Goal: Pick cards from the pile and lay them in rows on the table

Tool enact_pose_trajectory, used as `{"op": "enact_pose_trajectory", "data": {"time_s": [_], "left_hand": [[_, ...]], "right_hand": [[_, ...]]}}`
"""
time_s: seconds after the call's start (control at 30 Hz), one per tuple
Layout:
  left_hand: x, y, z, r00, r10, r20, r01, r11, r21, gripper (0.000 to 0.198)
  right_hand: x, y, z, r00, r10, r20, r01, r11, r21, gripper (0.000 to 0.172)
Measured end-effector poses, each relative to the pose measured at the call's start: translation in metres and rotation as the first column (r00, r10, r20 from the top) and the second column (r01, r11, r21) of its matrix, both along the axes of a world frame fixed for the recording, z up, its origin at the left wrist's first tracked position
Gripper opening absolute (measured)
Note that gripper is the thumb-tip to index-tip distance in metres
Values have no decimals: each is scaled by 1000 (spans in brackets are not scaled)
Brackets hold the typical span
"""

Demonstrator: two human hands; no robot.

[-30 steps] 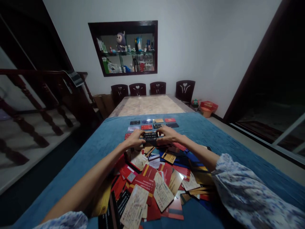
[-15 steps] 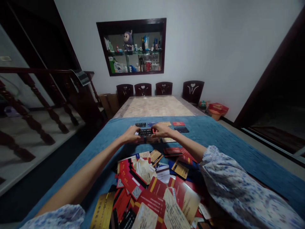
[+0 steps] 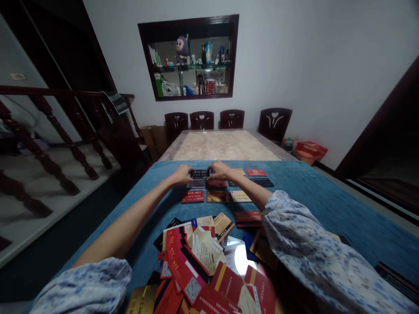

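My left hand [image 3: 183, 175] has its fingers at the left edge of a black card [image 3: 199, 174] with light print. My right hand [image 3: 220, 171] pinches the same card from its right side. It is at the left end of the back row of cards, over the blue cloth. Close below it lie a grey card [image 3: 195, 183] and a dark red card [image 3: 216, 183]. A nearer row holds a red card [image 3: 193, 196], a brown-gold card [image 3: 218, 196] and a cream card [image 3: 240, 196]. Part of the back row is hidden behind my right hand.
A loose, overlapping heap of cards [image 3: 204, 248] lies near me on the blue cloth [image 3: 304, 196]. On the right are a red card [image 3: 256, 172] and a dark card [image 3: 262, 182]. Beyond the cloth stand the bare tabletop [image 3: 225, 145] and several dark chairs [image 3: 275, 123].
Both hands have moved the black card away from me, from over the nearer rows to the left end of the back row. The camera view has shifted slightly.
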State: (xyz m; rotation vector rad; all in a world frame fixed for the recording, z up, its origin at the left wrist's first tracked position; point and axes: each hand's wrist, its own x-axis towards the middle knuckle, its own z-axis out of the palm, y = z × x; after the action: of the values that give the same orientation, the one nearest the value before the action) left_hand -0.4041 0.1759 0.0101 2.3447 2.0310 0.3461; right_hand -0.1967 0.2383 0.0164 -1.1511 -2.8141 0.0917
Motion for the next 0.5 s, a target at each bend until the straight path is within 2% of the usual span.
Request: {"op": "enact_pose_trajectory", "data": {"time_s": [0.5], "left_hand": [[-19,51,-22,1000,5,20,-4,998,-58,37]], "right_hand": [[-24,38,-15,995,-33,90,34,999,-10,50]]}}
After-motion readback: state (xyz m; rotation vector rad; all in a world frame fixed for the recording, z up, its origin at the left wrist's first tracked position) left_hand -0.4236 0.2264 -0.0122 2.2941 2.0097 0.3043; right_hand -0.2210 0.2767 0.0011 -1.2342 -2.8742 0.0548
